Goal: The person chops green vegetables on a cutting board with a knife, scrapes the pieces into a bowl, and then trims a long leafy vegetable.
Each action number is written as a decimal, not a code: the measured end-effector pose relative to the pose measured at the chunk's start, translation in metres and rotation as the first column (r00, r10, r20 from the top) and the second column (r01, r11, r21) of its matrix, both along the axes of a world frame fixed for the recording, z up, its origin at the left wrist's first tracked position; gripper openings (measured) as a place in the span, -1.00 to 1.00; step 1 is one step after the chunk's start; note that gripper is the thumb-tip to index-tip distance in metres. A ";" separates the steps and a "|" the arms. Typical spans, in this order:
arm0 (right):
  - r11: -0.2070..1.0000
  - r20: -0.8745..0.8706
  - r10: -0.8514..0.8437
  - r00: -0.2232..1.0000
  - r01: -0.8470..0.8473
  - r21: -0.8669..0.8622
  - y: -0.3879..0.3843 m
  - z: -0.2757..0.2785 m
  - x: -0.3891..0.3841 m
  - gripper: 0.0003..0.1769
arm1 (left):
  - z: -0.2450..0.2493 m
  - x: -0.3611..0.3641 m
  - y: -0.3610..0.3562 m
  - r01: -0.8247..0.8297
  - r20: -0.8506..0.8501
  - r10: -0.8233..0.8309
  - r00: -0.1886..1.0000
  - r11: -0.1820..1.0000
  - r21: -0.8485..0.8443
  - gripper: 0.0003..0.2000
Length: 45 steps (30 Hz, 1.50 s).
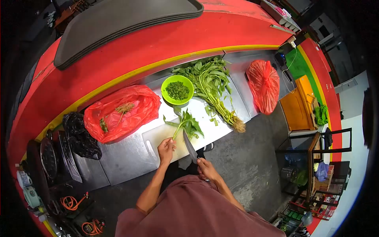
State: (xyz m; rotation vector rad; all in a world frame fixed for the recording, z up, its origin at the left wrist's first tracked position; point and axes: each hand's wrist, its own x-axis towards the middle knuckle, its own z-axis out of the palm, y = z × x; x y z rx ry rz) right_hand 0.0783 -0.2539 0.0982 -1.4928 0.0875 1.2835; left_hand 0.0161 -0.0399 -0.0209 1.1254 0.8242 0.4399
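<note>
My left hand (166, 151) is closed, its fingertips pinching the stem ends of a few leafy greens (190, 125) that look like water spinach. These greens lie across the far part of a pale cutting board (158, 138). In my right hand (208, 170) is the handle of a kitchen knife (189, 146), its blade pointing away from me and resting close to the leaves. Beyond the board stands a lime-green bowl (164, 94) with finely chopped greens (177, 90) inside. To its right lies a large bunch of leafy greens (209, 89), roots towards me.
An open red plastic bag (138, 98) with root trimmings sits left on the steel counter (118, 166), beside a black bag (81, 136). A tied red bag (263, 85) stands at the right. Dark trays (126, 23) are stacked on the red ledge behind.
</note>
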 end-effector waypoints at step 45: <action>0.995 -0.298 0.067 0.952 -0.085 -0.047 -0.004 0.010 0.012 -0.69 | 0.003 0.011 -0.021 0.110 -0.293 0.034 0.956 0.880 0.462 -0.81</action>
